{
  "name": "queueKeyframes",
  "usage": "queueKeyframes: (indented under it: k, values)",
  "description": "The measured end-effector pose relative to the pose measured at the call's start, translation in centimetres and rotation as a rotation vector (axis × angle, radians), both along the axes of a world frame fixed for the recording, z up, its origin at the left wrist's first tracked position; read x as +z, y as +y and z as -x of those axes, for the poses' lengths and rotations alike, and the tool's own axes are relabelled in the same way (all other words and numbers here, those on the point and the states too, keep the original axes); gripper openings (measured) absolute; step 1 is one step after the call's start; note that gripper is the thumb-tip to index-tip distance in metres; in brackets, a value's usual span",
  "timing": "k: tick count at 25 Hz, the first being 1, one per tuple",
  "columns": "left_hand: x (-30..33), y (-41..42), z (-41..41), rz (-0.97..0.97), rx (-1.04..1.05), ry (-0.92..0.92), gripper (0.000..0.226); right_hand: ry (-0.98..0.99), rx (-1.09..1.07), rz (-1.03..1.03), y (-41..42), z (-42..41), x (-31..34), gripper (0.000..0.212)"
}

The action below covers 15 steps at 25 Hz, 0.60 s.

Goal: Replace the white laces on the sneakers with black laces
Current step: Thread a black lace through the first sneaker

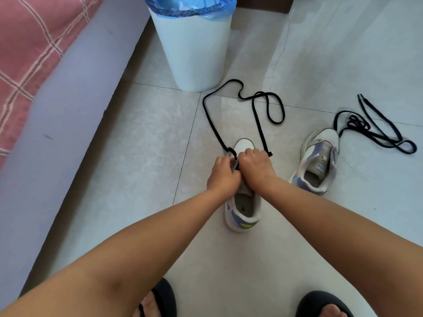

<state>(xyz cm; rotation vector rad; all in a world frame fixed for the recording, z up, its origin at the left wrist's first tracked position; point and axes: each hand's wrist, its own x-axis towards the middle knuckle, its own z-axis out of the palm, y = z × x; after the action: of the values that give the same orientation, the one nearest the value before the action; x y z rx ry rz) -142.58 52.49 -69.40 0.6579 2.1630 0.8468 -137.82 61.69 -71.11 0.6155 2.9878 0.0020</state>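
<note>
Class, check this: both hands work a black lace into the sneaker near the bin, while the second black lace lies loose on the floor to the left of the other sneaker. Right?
Not quite. The head view shows the second black lace lying to the right of the other sneaker, not the left. The rest holds: left hand and right hand work the black lace into the near sneaker.

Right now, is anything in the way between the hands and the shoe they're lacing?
No, nothing visible. The left hand and right hand are already on the near sneaker, pinching the black lace at its eyelets.
</note>
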Motion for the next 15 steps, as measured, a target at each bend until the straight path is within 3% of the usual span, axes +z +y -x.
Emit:
queueKeyframes:
  k: [3, 6, 9, 12, 15]
  values:
    - [-1.1, -2.5, -3.4, 0.109, -0.154, 0.429, 0.053, -0.024, 0.003, 0.040, -0.1, 0.1, -0.7, 0.042]
    - [-1.3, -2.3, -3.0, 0.317, -0.136, 0.272, 0.058, -0.060, 0.024, 0.055, 0.0, 0.2, 0.0, 0.042]
    - [-1.6, -1.5, -2.5, 0.334, -0.106, 0.287, 0.049, -0.088, 0.101, -0.079, -0.2, 0.2, 0.6, 0.023]
    - [-1.6, -1.4, -2.3, 0.369, -0.122, 0.277, 0.043, -0.029, 0.257, -0.163, -0.4, -1.2, 1.8, 0.007]
    - [-1.5, -1.8, -1.6, 0.418, -0.157, 0.308, 0.043, 0.105, 0.525, -0.138, -0.2, -3.0, 2.4, 0.009]
